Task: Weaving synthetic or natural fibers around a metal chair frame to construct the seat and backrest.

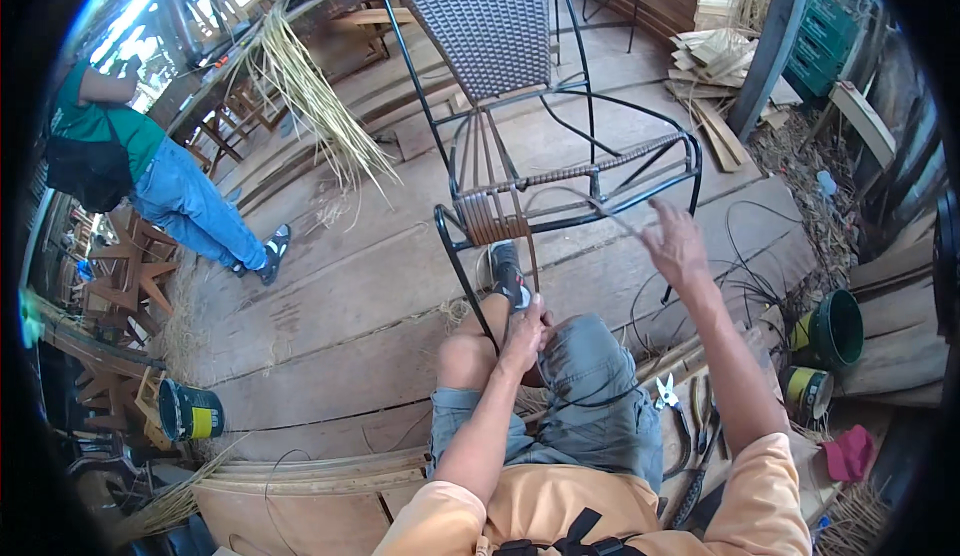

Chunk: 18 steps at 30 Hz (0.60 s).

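A black metal chair frame stands before me, its woven backrest in grey-brown strips. Brown strips wrap its seat at the near left corner, forming a woven patch. From that patch a brown strip runs down to my left hand, whose fingers are closed around it above my lap. To the right of the seat, my right hand is raised with bent fingers. A thin loop of strip curves from the seat to its fingertips, which seem to pinch it.
Snips and other hand tools lie by my right thigh. Green buckets stand at right, another bucket at left. Loose dark strands coil on the floor. A person in a green top stands left, near hanging pale fibre.
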Tool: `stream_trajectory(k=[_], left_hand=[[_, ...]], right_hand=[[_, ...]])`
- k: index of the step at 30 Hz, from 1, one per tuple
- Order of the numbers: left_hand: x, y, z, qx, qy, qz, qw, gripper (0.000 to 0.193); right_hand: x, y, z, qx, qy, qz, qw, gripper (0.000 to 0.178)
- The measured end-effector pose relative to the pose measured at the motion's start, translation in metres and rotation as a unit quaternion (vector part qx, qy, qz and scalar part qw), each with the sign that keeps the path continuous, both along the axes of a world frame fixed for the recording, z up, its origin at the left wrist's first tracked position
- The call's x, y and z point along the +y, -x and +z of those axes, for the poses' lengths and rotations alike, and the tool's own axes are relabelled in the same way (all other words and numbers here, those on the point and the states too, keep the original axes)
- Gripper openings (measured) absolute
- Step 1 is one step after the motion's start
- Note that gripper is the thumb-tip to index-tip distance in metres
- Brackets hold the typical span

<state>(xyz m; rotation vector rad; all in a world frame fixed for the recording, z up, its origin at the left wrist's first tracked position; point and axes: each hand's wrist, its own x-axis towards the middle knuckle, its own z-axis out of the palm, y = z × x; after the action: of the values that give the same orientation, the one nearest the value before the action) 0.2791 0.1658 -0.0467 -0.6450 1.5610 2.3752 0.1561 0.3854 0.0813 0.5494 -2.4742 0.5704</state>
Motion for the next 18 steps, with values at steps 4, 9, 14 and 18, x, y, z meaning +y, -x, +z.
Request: stream_trajectory(k=[4, 9, 14, 18], left_hand=[[-0.005, 0.003, 0.001, -0.013, 0.019, -0.003, 1.000, 0.056], [-0.011, -0.001, -0.007, 0.017, 0.010, 0.002, 1.000, 0.055], [-0.006, -0.010, -0.014, 0.006, -0.019, -0.012, 1.000, 0.053], [-0.010, -0.026, -0.018, -0.012, -0.045, -0.014, 0.999, 0.054]], right_hand=[[-0.014, -0.037, -0.008, -0.436, 0.181, 0.132, 0.872, 0.032], [0.120, -0.084, -0.073, -0.407, 0.201, 0.026, 0.891, 0.028], [0.216, -0.108, -0.046, -0.304, -0.219, -0.367, 0.851, 0.038], [0.081, -0.083, -0.067, -0.228, 0.204, -0.105, 0.946, 0.033]])
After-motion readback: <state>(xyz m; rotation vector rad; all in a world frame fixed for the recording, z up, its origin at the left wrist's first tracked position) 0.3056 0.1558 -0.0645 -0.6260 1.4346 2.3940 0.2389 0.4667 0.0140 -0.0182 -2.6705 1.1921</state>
